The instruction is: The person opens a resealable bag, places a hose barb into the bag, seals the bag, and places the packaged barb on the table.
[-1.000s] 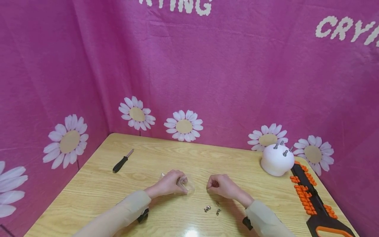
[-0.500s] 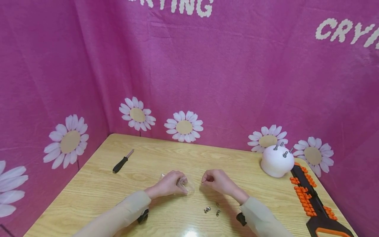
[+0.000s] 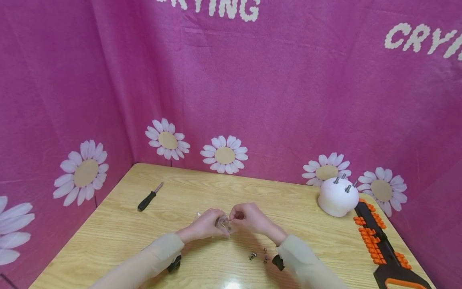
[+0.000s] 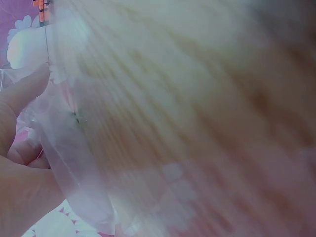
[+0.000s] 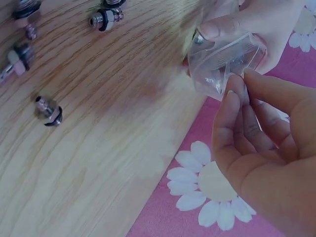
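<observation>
Head view: we see a wood-grain table (image 3: 202,267) where a person's left hand (image 3: 205,224) grips a clear plastic bag (image 3: 224,228). The right hand (image 3: 251,216) is at the bag's open end, thumb and fingertips drawn narrowly together; we cannot tell whether they pinch anything. Small metal fittings (image 3: 253,255) lie nearer us, a black-handled screwdriver (image 3: 146,202) far left, a white dome (image 3: 337,201) with 4 metal pegs (image 3: 348,188) at right.

Left wrist view: we see the left hand's thumb against the bag (the rest is mostly blurred streaks).

Right wrist view: we see a silvery glint through the bag, and the fittings scattered apart on the wood.
</observation>
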`<state>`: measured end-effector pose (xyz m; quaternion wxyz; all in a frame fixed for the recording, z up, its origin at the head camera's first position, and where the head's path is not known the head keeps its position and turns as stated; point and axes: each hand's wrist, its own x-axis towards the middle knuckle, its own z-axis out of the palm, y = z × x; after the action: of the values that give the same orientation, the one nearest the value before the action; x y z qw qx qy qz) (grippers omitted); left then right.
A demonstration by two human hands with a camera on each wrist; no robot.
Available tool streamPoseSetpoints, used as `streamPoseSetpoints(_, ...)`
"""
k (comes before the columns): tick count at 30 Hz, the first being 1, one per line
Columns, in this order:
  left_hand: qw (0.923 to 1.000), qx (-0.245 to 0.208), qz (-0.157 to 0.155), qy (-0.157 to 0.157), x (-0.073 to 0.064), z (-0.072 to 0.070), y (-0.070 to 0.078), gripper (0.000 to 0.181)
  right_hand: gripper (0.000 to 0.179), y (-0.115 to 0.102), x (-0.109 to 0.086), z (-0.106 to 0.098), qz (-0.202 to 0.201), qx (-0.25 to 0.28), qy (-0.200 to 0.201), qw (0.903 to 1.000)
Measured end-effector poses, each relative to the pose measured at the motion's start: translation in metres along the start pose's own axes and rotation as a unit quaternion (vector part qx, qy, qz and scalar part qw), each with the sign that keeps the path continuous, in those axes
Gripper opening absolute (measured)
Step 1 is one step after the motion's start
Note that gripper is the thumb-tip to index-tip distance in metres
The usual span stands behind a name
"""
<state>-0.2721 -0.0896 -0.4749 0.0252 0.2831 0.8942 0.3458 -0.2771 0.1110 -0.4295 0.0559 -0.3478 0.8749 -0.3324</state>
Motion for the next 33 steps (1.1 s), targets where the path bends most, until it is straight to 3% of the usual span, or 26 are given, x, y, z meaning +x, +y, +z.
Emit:
streamPoseSetpoints(6,1.0000,-0.005,0.001,-0.001,0.001,0.000,0.000,0.030,0.005,0.008,-0.006,-0.004,0.001,-0.011,0.013,0.9999)
streamPoseSetpoints(12,0.9998,-0.020,0.004,-0.002,0.001,0.001,-0.001,0.031,0.005,0.021,-0.025,-0.012,0.005,-0.018,0.014,0.9997)
streamPoseSetpoints(19,0.9996,-0.029,0.006,-0.004,0.001,0.001,-0.001,0.040,0.004,0.032,-0.048,-0.017,0.029,-0.008,-0.008,0.9995)
streamPoseSetpoints(33,0.9998,-0.021,-0.001,-0.004,0.000,0.000,-0.001,0.047,0.004,0.049,-0.085,-0.026,-0.003,0.037,-0.061,0.9974)
